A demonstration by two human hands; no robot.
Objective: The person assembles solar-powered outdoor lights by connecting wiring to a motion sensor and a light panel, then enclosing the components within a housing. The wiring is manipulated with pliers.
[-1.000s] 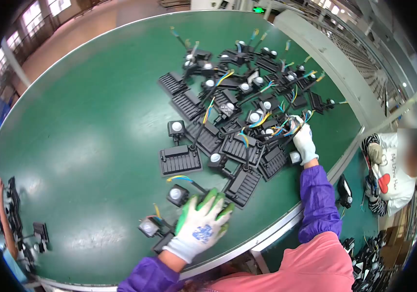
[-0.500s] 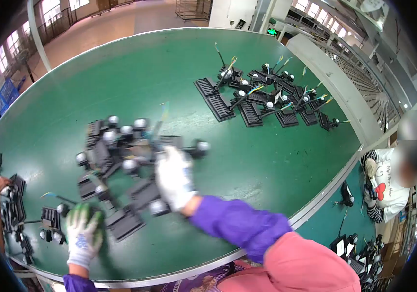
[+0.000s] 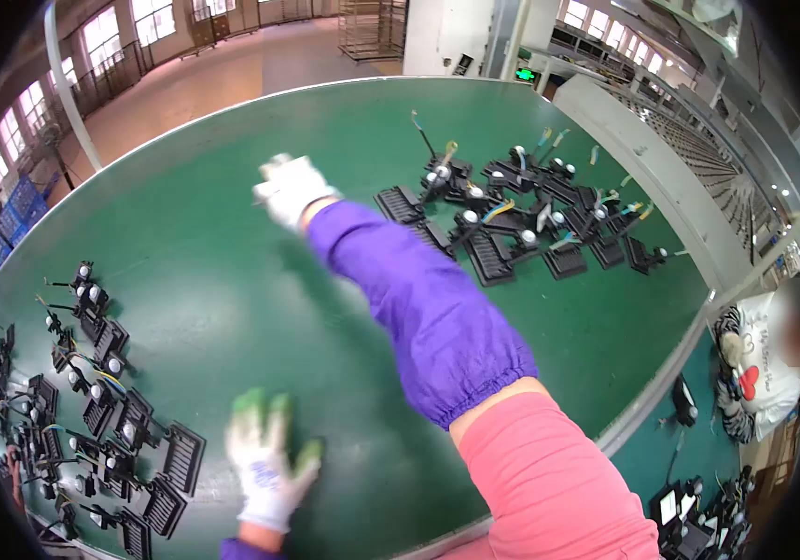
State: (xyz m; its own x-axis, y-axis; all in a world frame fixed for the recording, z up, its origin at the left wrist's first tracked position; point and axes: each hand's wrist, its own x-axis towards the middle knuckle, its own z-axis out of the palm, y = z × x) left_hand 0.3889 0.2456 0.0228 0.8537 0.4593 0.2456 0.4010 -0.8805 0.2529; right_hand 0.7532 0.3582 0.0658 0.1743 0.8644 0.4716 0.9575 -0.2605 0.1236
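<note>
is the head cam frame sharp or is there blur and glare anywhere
Head view: heavy fisheye bends the green table edge, with black vignette at the corners; the left hand is motion-blurred, the right hand slightly soft; pale window glare sheens the table; the floodlight pile stays fairly sharp.

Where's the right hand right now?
In the head view, the right hand is stretched out over bare green table at upper centre, empty, just left of the far pile of black lamp units; the left hand rests flat near the bottom edge.

Knit cloth glove, left hand; green belt smooth, slight sheen; black ribbed housings matt.
</note>
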